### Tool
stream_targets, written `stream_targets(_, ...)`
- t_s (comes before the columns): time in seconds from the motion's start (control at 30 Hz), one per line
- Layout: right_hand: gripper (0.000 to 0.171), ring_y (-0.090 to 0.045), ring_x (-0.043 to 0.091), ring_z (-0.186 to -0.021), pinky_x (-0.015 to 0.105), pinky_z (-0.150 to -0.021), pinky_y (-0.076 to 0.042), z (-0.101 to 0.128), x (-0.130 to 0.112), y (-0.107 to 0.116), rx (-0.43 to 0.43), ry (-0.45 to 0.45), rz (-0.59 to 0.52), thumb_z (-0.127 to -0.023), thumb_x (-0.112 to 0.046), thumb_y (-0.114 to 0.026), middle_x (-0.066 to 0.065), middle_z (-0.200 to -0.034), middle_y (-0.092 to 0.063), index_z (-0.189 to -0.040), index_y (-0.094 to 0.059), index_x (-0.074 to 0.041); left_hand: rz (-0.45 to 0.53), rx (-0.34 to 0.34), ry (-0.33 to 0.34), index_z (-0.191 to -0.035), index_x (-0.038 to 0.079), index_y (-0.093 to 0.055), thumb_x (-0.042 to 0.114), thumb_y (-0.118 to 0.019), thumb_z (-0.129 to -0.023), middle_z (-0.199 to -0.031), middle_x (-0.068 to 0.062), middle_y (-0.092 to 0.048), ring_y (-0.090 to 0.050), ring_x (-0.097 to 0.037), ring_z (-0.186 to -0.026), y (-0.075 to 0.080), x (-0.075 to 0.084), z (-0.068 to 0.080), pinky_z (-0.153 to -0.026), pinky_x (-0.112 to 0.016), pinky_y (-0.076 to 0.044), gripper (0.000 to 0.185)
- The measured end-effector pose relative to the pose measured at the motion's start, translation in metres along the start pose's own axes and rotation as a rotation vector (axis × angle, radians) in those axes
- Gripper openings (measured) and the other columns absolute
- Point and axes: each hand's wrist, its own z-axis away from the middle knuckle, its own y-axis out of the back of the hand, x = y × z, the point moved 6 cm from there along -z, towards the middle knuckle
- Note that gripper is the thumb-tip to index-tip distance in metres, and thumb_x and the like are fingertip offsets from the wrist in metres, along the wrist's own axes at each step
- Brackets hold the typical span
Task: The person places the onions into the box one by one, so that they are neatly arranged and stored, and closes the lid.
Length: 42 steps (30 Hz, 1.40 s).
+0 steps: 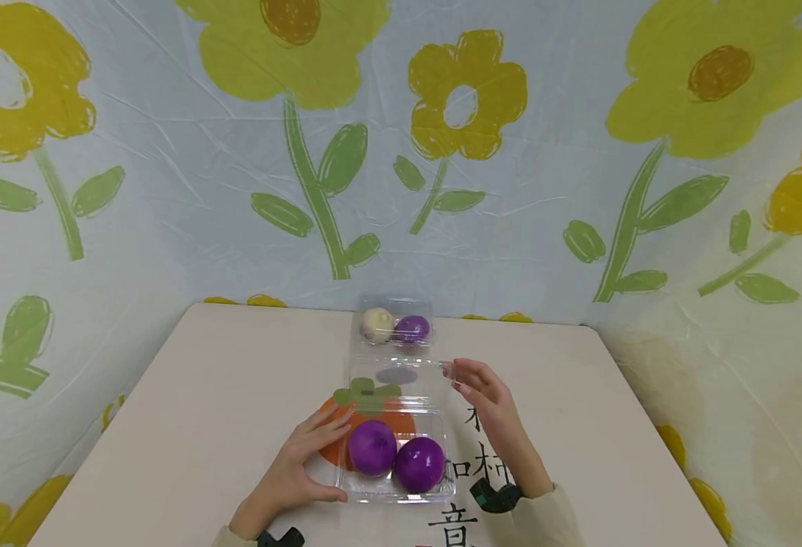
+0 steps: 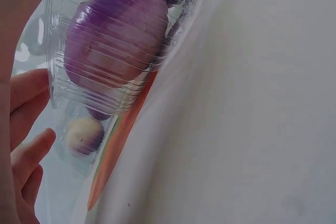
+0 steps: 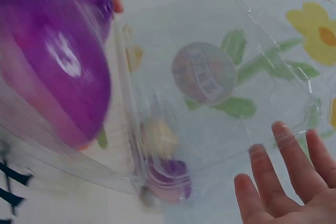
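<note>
In the head view a clear plastic clamshell box (image 1: pixel 394 497) lies with its lid (image 1: pixel 435 374) raised on the far side. Inside sit two glossy purple onion-like balls, a left one (image 1: pixel 372 448) and a right one (image 1: pixel 420 465). My left hand (image 1: pixel 298 460) spans the box's left side, fingers fairly straight, thumb near the front corner; the left wrist view shows fingertips (image 2: pixel 37 85) at the rim. At the lid's right edge is my right hand (image 1: pixel 489 403). Its extended fingers (image 3: pixel 291 156) touch the lid edge in the right wrist view; the thumb is hidden there.
Behind the lid, near the table's back edge, stands a second clear box (image 1: pixel 394 301) holding a cream ball (image 1: pixel 377 325) and a purple ball (image 1: pixel 412 330). The pale table (image 1: pixel 236 380) bears an orange fruit print and dark characters. Flowered cloth (image 1: pixel 510 251) hangs behind.
</note>
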Motion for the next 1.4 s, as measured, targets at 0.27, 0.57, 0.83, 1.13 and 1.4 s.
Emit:
stream_targets(0.27, 0.030, -0.050, 0.019, -0.132, 0.030, -0.110, -0.039, 0.040, -0.003, -0.014, 0.055, -0.006, 0.006, -0.104, -0.003, -0.043, 0.020, -0.139, -0.055, -0.129, -0.051, 0.010, -0.064, -0.009, -0.013, -0.132, 0.001, -0.062, 0.050, -0.092, -0.056, -0.139, -0.016, -0.057, -0.041, -0.041, -0.137, 0.003, 0.000, 0.000, -0.117, -0.046, -0.014, 0.096)
stream_targets(0.57, 0.021, -0.048, 0.020, -0.135, 0.026, -0.109, -0.038, 0.069, 0.002, -0.022, 0.068, -0.003, 0.041, -0.099, 0.004, -0.046, 0.023, -0.142, -0.051, -0.117, -0.057, 0.007, 0.025, 0.011, 0.026, -0.131, 0.003, -0.063, 0.040, -0.094, -0.055, -0.134, -0.015, -0.062, -0.050, -0.042, -0.129, 0.016, -0.002, -0.001, -0.120, -0.039, -0.019, 0.090)
stream_targets(0.83, 0.012, -0.047, 0.023, -0.134, 0.025, -0.106, -0.040, 0.080, 0.009, -0.025, 0.122, -0.067, 0.119, -0.099, 0.000, -0.051, 0.020, -0.147, -0.047, -0.106, -0.056, 0.009, 0.219, 0.154, 0.201, -0.125, -0.011, -0.060, -0.014, -0.069, -0.080, -0.122, -0.028, -0.064, -0.058, -0.025, -0.125, 0.036, 0.010, -0.015, -0.116, -0.026, -0.027, 0.046)
stream_targets(1.13, 0.016, -0.047, 0.024, -0.132, 0.027, -0.104, -0.041, 0.091, 0.029, -0.028, 0.149, -0.165, 0.032, -0.089, 0.006, -0.056, 0.024, -0.151, -0.038, -0.104, -0.052, 0.007, 0.167, 0.034, 0.618, -0.140, 0.010, -0.054, 0.016, -0.068, -0.094, -0.140, -0.005, -0.058, -0.048, -0.033, -0.133, 0.009, 0.019, 0.002, -0.111, -0.032, -0.036, 0.048)
stream_targets(1.4, 0.019, -0.053, 0.012, -0.125, 0.023, -0.101, -0.043, 0.099, 0.042, -0.030, 0.171, -0.208, -0.002, -0.088, 0.007, -0.056, 0.029, -0.148, -0.038, -0.107, -0.050, 0.010, 0.232, 0.019, 0.625, -0.136, 0.002, -0.053, 0.013, -0.074, -0.089, -0.128, -0.009, -0.063, -0.062, -0.023, -0.111, 0.002, 0.029, 0.012, -0.095, -0.032, -0.051, 0.052)
